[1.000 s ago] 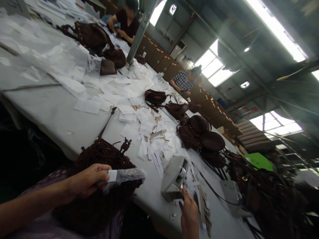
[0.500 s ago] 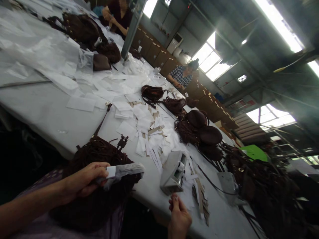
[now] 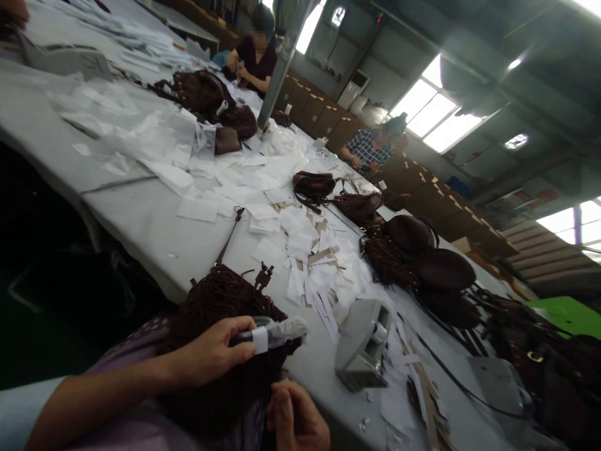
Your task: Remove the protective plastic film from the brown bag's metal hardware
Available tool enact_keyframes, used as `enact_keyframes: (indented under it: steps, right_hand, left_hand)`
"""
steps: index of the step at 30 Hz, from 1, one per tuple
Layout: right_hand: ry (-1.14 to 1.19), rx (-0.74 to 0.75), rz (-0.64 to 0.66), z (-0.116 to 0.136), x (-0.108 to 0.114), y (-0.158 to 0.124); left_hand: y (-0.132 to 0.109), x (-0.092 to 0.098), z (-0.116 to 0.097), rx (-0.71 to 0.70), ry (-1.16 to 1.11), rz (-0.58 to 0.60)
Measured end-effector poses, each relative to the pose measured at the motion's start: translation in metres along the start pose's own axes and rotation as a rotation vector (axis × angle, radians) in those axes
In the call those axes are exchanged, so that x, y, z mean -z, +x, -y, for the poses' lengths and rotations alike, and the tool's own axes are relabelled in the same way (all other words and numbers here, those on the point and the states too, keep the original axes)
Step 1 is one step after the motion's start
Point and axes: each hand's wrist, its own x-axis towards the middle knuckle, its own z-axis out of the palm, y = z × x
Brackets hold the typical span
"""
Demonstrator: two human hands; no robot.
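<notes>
On my lap lies a dark brown fringed leather bag, leaning against the table edge. My left hand is closed on a dark bag strap above it. Clear plastic wraps the strap, with a white band around it close to my fingertips. My right hand is low, beside the bag and apart from the strap. Its thumb and fingers are pinched together; whatever they hold, if anything, is too small to make out. A grey tape dispenser stands on the table beyond it.
White paper pieces and cardboard strips litter the white table. Several brown bags lie along the right, with more at the back left. A metal post rises behind. Two people work across the table.
My right hand has moved left, from beside the tape dispenser to near the bag. My left hand still grips the wrapped strap. The view has turned left, so the scene sits further right.
</notes>
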Motion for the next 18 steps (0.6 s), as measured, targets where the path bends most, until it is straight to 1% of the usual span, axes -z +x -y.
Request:
enact_keyframes:
  steps: [2,5,8,11,13,15,18]
  right_hand:
    - [0.021,-0.017,0.066,0.01,-0.016,0.004]
    - [0.001,-0.057,0.161,0.01,-0.027,0.014]
    - [0.02,-0.128,0.231,-0.001,-0.029,0.019]
    - [0.072,-0.221,0.249,-0.015,-0.032,0.018]
    - [0.092,-0.249,0.242,-0.023,-0.035,0.016]
    - [0.083,-0.215,0.226,-0.029,-0.039,0.016]
    - [-0.03,-0.069,0.14,-0.032,-0.042,0.016]
  left_hand:
    - [-0.006,-0.001,-0.005,-0.104,0.086,-0.028]
    - [-0.013,-0.003,-0.007,-0.184,0.15,-0.046]
    - [-0.015,-0.003,-0.003,-0.179,0.15,-0.037]
    - [-0.015,-0.001,-0.001,-0.162,0.129,-0.008]
    - [-0.013,0.001,-0.003,-0.16,0.096,0.014]
    - [-0.011,0.001,-0.006,-0.155,0.046,0.031]
    - [-0.006,0.0,-0.007,-0.082,-0.068,0.078]
